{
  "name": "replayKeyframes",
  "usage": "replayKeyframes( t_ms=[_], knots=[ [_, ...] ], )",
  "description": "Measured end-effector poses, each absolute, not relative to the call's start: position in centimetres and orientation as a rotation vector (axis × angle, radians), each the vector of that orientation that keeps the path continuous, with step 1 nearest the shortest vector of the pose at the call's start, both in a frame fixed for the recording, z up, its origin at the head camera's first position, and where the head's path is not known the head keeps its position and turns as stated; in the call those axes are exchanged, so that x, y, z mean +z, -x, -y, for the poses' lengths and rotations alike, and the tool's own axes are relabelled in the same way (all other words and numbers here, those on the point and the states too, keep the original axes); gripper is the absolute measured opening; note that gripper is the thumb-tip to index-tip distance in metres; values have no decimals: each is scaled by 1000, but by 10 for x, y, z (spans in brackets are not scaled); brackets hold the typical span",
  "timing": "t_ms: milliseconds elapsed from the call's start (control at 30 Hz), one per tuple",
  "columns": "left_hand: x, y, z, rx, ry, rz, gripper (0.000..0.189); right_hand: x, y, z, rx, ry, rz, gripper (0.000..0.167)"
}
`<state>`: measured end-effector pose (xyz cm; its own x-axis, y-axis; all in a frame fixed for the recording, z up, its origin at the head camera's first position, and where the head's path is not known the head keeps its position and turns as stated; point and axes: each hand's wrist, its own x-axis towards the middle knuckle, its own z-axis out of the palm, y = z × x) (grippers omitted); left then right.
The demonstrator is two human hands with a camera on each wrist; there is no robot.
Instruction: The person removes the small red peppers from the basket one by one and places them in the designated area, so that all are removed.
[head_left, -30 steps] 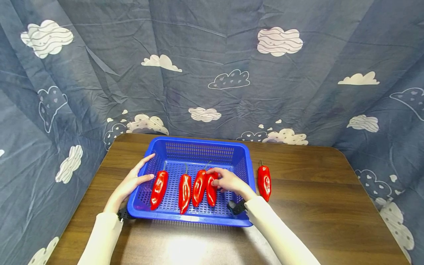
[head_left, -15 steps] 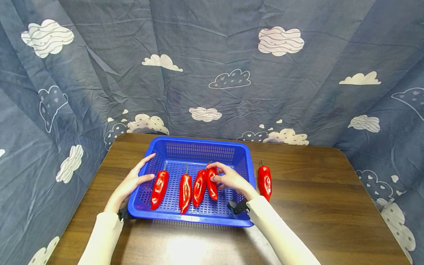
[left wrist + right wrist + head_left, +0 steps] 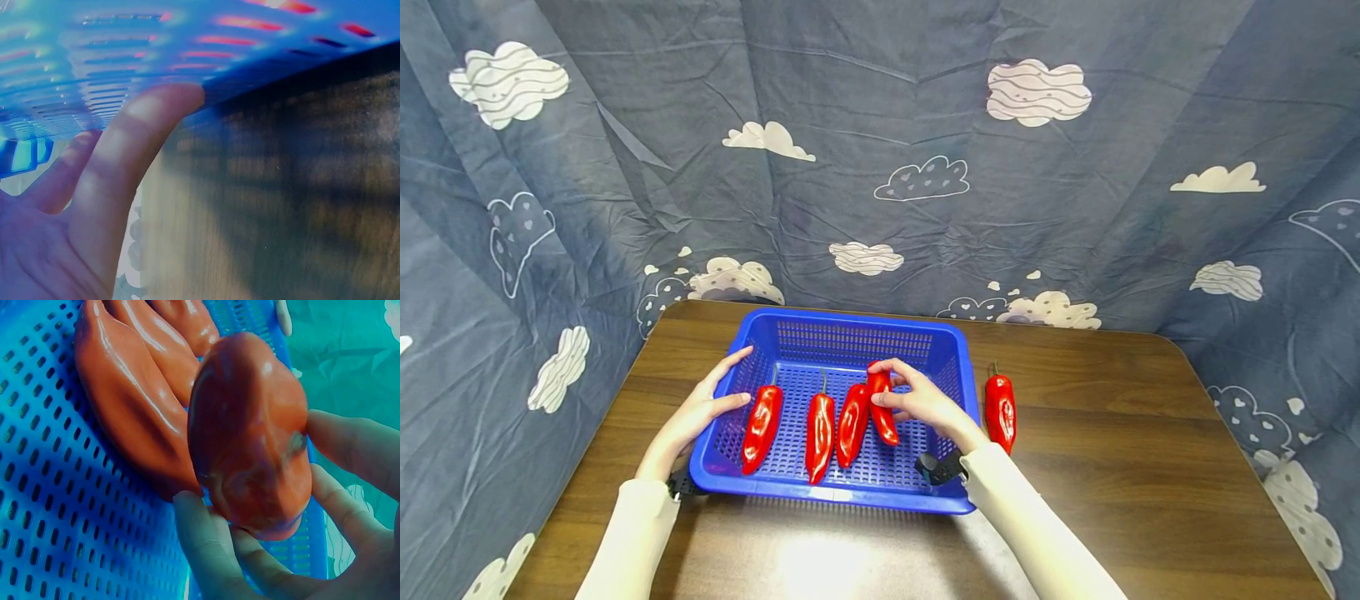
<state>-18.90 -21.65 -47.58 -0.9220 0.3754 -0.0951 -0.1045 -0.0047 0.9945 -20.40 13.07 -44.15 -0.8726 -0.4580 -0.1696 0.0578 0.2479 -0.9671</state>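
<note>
My right hand [image 3: 922, 407] pinches a glossy red pepper [image 3: 886, 427] between thumb and fingers, inside the right half of a blue perforated basket [image 3: 842, 497]. The right wrist view shows that pepper [image 3: 247, 437] end-on, tilted off the basket floor. Just left of it lies another red pepper [image 3: 852, 427], then a third pepper [image 3: 820, 437], and one more pepper [image 3: 762, 429] near the left wall. With fingers fairly straight, my left hand [image 3: 696, 408] rests at the basket's left side; its thumb [image 3: 119, 156] lies against the perforated wall in the left wrist view.
Outside the basket, one red pepper [image 3: 1000, 412] lies on the brown wooden table [image 3: 1120, 450] to the right, partly behind my right sleeve. A grey-blue curtain [image 3: 917, 250] with cloud prints hangs behind the table.
The pepper in my right hand has lifted and tilted, its lower tip swinging up and to the right, away from the pepper beside it. My left hand stays put.
</note>
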Motion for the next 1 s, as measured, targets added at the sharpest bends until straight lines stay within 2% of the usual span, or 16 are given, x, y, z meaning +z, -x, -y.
replayKeyframes(
  t_ms=[1000],
  knots=[
    [-474,188,216,1987,-303,-1977,69,-432,201,-138,-1778,349,-2089,43]
  ],
)
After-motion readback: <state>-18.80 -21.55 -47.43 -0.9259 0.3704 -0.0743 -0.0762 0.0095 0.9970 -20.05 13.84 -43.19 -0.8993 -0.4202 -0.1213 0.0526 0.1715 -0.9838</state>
